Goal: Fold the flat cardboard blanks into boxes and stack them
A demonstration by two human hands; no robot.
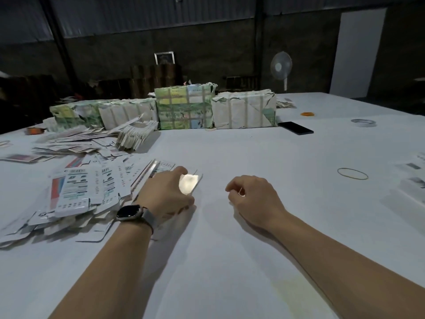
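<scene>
A flat cardboard blank (pixel 189 184) lies on the white table (pixel 230 261), at the right edge of a loose blank heap (pixel 76 192). The left hand (pixel 166 192) grips it, fingers curled over its near edge. To its right, the right hand (pixel 250 199) rests loosely curled, holding nothing. Wrapped bundles (pixel 184 109) stand far behind.

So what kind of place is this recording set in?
Likely a warehouse or packing workshop: corrugated metal walls, paper-wrapped taped bundles on a big white-covered table, and a heap of flat printed cardboard blanks.
</scene>
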